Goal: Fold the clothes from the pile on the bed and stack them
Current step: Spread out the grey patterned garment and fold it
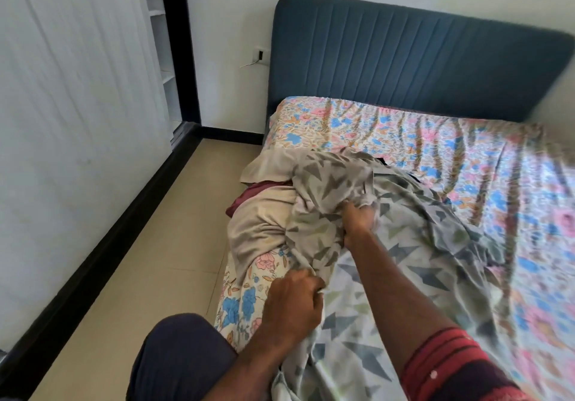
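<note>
Both hands, left hand (294, 302) and right hand (357, 218), clenched 1 limp patterned cloth (404, 245) (light, best gripped at its edges).

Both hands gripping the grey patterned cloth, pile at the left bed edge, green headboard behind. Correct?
Not quite: the headboard is blue, not green, as the head view shows. The rest holds: the left hand and the right hand both grip the grey patterned cloth, and the pile sits at the left edge of the bed.
</note>
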A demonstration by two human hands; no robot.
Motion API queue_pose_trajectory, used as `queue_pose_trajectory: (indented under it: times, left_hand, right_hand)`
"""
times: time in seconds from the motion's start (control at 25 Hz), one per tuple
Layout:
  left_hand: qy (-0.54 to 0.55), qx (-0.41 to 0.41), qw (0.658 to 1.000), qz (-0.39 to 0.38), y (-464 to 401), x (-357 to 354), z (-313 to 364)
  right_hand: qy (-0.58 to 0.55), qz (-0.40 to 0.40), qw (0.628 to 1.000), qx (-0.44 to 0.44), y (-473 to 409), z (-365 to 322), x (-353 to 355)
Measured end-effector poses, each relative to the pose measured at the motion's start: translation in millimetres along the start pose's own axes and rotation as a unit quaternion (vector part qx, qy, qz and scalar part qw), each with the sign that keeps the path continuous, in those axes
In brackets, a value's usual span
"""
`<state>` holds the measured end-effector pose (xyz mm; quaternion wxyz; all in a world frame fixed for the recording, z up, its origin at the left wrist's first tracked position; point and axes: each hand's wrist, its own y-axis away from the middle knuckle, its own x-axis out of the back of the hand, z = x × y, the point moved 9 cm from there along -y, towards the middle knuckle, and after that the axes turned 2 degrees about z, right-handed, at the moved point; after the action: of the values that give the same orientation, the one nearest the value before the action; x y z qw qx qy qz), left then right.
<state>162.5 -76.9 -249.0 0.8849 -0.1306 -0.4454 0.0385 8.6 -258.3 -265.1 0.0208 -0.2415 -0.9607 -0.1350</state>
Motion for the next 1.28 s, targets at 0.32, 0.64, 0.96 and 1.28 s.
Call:
queue_pose_trajectory:
  times: [0.32, 0.64, 0.96, 1.28]
  left_hand:
    - [-0.14, 0.087, 0.986, 0.011, 20.1, -3.7, 0.0]
    - [-0.016, 0.049, 0.999, 0.013, 39.7, 4.2, 16.3]
    - [-0.123, 0.165, 0.947, -0.247, 109.9, -9.9, -5.0]
    - [-0.247, 0.167, 0.935, -0.192, 185.2, 31.8, 20.2]
  right_hand:
    - [0.216, -0.136, 0.958, 0.133, 66.6, 25.9, 40.4]
    - [0.136, -0.205, 0.961, 0.127, 136.6, 60.4, 54.4]
    - [0.102, -0.207, 0.972, 0.048, 147.8, 77.1, 68.8]
    - [0.063, -0.245, 0.963, 0.09, 158.4, 65.8, 81.9]
